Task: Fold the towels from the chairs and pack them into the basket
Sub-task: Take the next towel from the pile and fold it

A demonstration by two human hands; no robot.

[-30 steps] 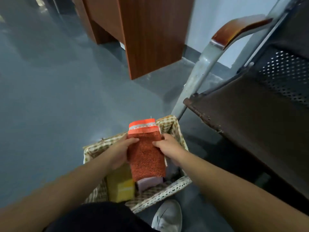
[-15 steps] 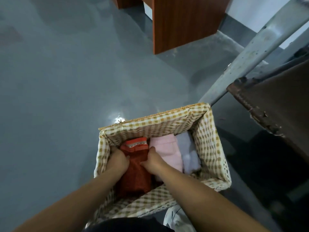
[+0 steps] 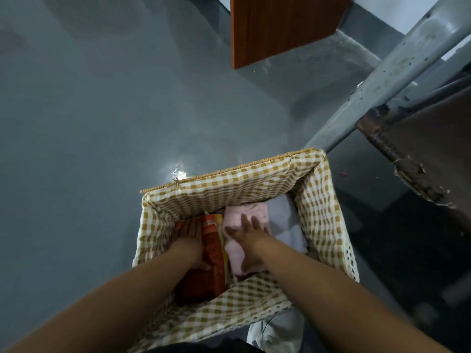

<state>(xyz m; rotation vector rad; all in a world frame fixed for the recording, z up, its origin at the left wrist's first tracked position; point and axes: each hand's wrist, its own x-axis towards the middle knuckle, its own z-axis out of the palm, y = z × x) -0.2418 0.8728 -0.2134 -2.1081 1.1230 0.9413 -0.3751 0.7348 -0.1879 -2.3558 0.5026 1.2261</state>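
Packing step: the left hand (image 3: 190, 236) pressed flat against the orange towel (image 3: 212, 253), and the right hand (image 3: 248, 234) lay spread open on the pink towel (image 3: 235, 254) in the basket (image 3: 229, 186). Next, both hands would need to lift clear.

Dim, soft focus; glare spot on floor (image 3: 178, 171).

Glossy grey floor (image 3: 102, 123) with a light glare, brown wooden cabinet (image 3: 280, 29), pale wall (image 3: 397, 11) behind.

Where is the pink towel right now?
In the head view, the pink towel lies inside the checked basket, between the orange towel on its left and the grey towel on its right, under the right hand.
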